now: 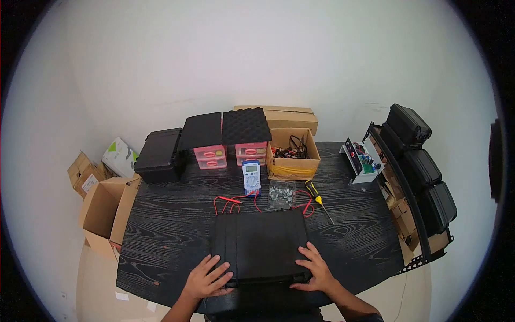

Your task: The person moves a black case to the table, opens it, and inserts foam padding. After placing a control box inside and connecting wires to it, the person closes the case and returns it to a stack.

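A closed black hard case (pixel 263 241) lies flat at the near side of the table. My left hand (pixel 205 277) rests on its front left corner, fingers spread over the lid and thumb low by the front edge. At the front right corner, my right hand (pixel 316 268) touches the case, its fingers spread apart on the lid's side and its thumb near the front edge. Just beyond the case stands a blue and white multimeter (pixel 251 177) with red test leads (pixel 229 200). A clear box of small metal parts (pixel 282 194) and a yellow-black screwdriver (pixel 317 198) lie beside it.
Pink drawer boxes (pixel 211 155) with black foam sheets (pixel 247 125) on top stand behind. Near them are a carton of cables (pixel 292 155) and another black case (pixel 160 155). An opened electronic unit (pixel 362 161) and a rack of black cases (pixel 424 166) are right; an open carton (pixel 110 209) is left.
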### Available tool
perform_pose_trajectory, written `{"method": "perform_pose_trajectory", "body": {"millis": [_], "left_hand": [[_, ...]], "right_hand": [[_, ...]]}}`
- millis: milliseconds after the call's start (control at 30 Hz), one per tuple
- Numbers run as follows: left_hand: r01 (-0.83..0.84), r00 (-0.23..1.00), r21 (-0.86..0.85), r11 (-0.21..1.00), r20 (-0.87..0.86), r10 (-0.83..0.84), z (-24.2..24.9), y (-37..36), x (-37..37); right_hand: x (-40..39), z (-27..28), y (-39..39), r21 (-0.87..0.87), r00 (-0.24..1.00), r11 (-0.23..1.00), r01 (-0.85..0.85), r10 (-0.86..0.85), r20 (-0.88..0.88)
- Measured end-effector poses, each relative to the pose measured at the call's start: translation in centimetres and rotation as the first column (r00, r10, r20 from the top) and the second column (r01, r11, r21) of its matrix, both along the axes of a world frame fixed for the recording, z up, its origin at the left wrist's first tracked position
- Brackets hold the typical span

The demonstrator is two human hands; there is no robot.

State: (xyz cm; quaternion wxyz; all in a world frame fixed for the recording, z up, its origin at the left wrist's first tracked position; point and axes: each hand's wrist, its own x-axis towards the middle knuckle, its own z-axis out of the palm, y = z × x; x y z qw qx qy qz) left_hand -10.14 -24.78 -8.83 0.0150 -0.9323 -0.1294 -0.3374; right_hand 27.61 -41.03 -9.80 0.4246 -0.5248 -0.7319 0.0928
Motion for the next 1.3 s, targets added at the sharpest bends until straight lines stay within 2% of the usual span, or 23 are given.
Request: {"method": "perform_pose_trajectory", "body": {"millis": [100,200,300,400,500,600,700,900,1000,1033,1100,1133,1200,1300], "left_hand": [[-0.024,0.998,0.07,0.997,-0.052,0.027,0.4,-0.9,0.0],[0.015,0.999,-0.046,0.999,-0.05,-0.017,0.6,-0.9,-0.7],[0.057,0.99,-0.068,0.996,-0.122,-0.065,1.1,-0.6,-0.4],[0.108,0.987,-0.268,0.957,0.144,-0.071,-0.5,-1.7,0.7],[0.179,0.97,-0.336,0.925,0.216,-0.109,-1.7,-1.4,0.6],[0.115,0.977,-0.16,0.98,0.198,-0.082,-4.8,-0.8,1.0],[0.102,0.973,-0.078,0.992,0.215,-0.083,-6.3,-0.5,1.2],[0.102,0.968,-0.025,0.994,0.233,-0.094,-8.0,-0.1,1.1],[0.118,0.932,-0.089,0.989,0.354,-0.08,-9.9,0.2,1.3],[0.135,0.894,-0.18,0.974,0.447,-0.041,-8.0,0.1,2.2],[0.188,0.799,-0.349,0.918,0.598,0.064,-4.5,-0.2,3.8],[0.222,0.799,-0.479,0.849,0.588,0.124,-4.2,-0.1,3.9],[0.284,0.808,-0.712,0.642,0.538,0.239,-4.2,-0.2,4.3],[0.556,0.714,-0.781,0.285,0.624,0.316,-7.6,1.0,2.4]], "right_hand": [[0.0,0.6,0.0,-0.026,1.0,1.0,-0.003,0.003,0.017],[0.0,2.9,0.2,-0.095,0.998,0.995,-0.004,0.01,0.068],[-0.1,3.8,0.2,-0.135,0.992,0.991,0.003,0.014,0.129],[-0.2,3.5,0.3,-0.098,0.986,0.995,0.011,0.005,0.169],[0.1,1.4,0.3,-0.036,0.991,0.999,0.001,0.004,0.134],[0.4,-0.3,0.7,0.047,0.995,0.999,-0.019,0.014,0.104],[0.6,-1.5,0.6,0.113,0.995,0.993,-0.031,0.02,0.101],[0.9,-4.0,0.9,0.242,0.991,0.97,-0.033,0.0,0.135],[1.0,-5.3,0.9,0.285,0.995,0.958,-0.013,-0.017,0.102],[1.0,-5.8,0.9,0.29,0.997,0.957,0.002,-0.024,0.073],[1.0,-6.0,1.4,0.258,1.0,0.966,0.004,0.002,-0.026],[1.0,-5.5,1.3,0.219,0.995,0.976,-0.008,0.029,-0.094],[1.1,-5.6,1.2,0.114,0.966,0.993,-0.042,0.069,-0.251],[1.4,-6.3,1.2,-0.056,0.867,0.993,-0.1,0.059,-0.494]]}}
